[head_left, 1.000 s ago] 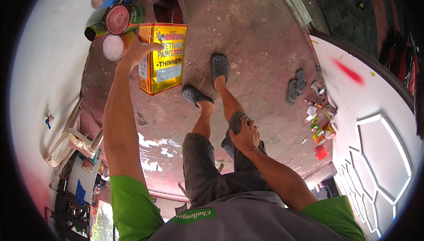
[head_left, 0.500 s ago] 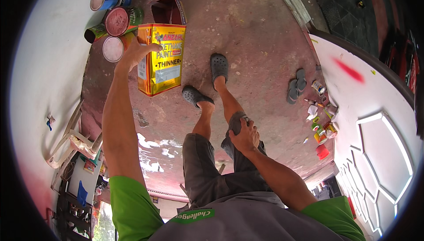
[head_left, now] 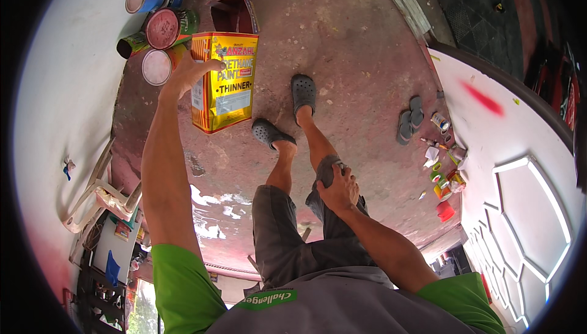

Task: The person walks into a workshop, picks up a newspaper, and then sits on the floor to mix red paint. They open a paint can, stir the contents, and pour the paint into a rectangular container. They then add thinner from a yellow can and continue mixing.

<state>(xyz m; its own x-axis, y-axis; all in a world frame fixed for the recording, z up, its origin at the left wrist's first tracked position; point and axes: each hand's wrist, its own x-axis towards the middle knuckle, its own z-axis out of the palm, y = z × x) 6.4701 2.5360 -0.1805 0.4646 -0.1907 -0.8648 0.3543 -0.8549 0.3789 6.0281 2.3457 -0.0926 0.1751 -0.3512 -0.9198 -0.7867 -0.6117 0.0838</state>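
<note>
A tall rectangular thinner tin, yellow with a red-and-orange striped side, stands before me on the left. My left hand is closed on its upper left part, the thumb lying across the front face; the other fingers are mostly hidden behind the tin. My right hand rests on my bent right knee, its fingers curled over the kneecap at the hem of my grey shorts. Just beyond the tin, an open-topped dark red container shows its inside.
Several round paint cans lie on their sides by the left wall. A plastic chair stands nearer on that side. Grey slippers and a cluster of cans and tape rolls line the right wall. My clogs are on the stained floor.
</note>
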